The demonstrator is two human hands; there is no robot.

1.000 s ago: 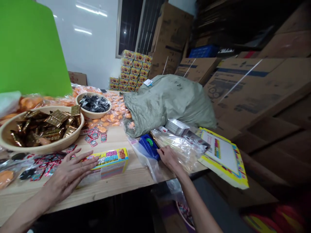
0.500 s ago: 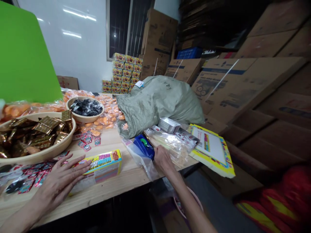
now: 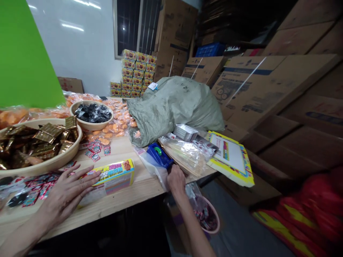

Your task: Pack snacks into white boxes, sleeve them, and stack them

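My left hand (image 3: 66, 191) lies with fingers stretched out over the near left part of a small yellow printed box (image 3: 118, 178), which rests on its side along the table. My right hand (image 3: 177, 182) is closed at the near end of a blue tape dispenser (image 3: 163, 159) with a green core. Whatever its fingers pinch is hidden from view. Under the dispenser is a clear plastic bag (image 3: 157, 171). Right of it are bundled thin wooden sticks (image 3: 187, 155) in clear wrap. Small red and teal packets (image 3: 33, 196) lie beside my left hand.
Behind are a bowl of gold packets (image 3: 77, 146), a bowl of black packets (image 3: 93, 126), bagged orange pieces (image 3: 116, 123) and a big grey-green sack (image 3: 184, 103). A pink tub (image 3: 217, 221) stands below the table edge (image 3: 120, 205). Cartons (image 3: 249, 92) rise on the right.
My right hand has drawn slightly back towards me from the tape dispenser's end. My left hand stays on the box. The view has tilted a little, showing more of the pink tub.
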